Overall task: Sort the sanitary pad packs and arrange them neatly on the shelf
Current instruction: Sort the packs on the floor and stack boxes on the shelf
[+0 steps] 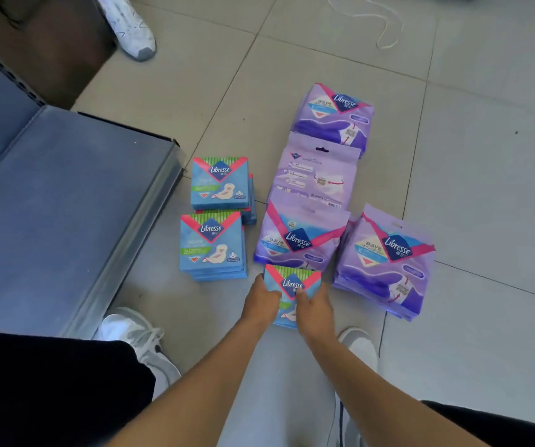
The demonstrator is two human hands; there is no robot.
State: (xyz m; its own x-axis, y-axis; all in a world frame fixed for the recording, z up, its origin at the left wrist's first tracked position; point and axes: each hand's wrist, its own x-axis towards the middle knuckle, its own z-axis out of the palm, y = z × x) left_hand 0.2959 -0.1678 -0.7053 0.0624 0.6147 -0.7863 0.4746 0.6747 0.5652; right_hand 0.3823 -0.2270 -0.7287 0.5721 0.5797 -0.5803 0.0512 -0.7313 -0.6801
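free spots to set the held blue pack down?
Both hands, left and right, grip the blue pack. Bare: the grey shelf and floor tiles beyond the blue stacks. Crowded: between blue stacks and purple packs.

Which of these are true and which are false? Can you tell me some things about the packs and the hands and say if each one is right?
1. Both hands hold one blue pack. True: the left hand and right hand grip the blue pack from either side.
2. The shelf is full of packs. False: the part of the grey shelf in view holds no packs; they all lie on the tiled floor.
3. Two stacks of blue packs sit beside the shelf. True: the far blue stack and the near blue stack.
4. Every purple pack shows its front. False: one flipped purple pack shows its back.
5. Purple packs lie left of the blue stacks. False: they lie to the right.
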